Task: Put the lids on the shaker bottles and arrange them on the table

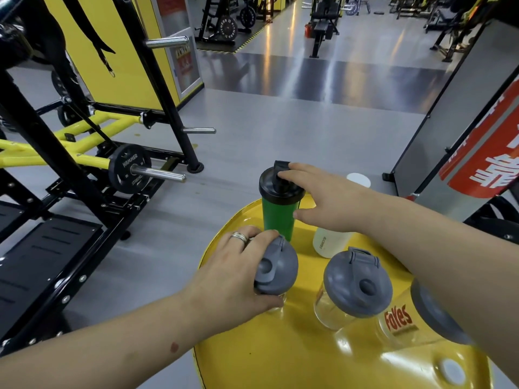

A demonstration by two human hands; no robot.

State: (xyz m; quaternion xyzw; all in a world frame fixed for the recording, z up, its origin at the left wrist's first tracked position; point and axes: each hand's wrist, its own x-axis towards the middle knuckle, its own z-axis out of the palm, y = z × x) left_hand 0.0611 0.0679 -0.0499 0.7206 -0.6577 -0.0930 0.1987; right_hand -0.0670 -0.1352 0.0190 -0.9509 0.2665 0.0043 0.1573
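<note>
On the round yellow table (309, 357) stand several shaker bottles. My left hand (236, 270) grips a clear bottle by its grey lid (276, 266) at the table's left side. My right hand (325, 200) rests its fingers on the black lid (276, 188) of a green bottle (278, 219) at the far edge. A white bottle (328, 244) with a white lid (359, 179) stands behind my right forearm, mostly hidden. A clear bottle with a grey lid (358, 284) is in the middle. A "FoYes" bottle (401, 324) with a grey lid is at the right, partly covered by my arm.
A black and yellow weight machine (84, 153) with a plate and steel pegs stands left of the table. A grey banner stand (463, 141) with red print rises at the right. Grey gym floor stretches ahead, with more machines far off.
</note>
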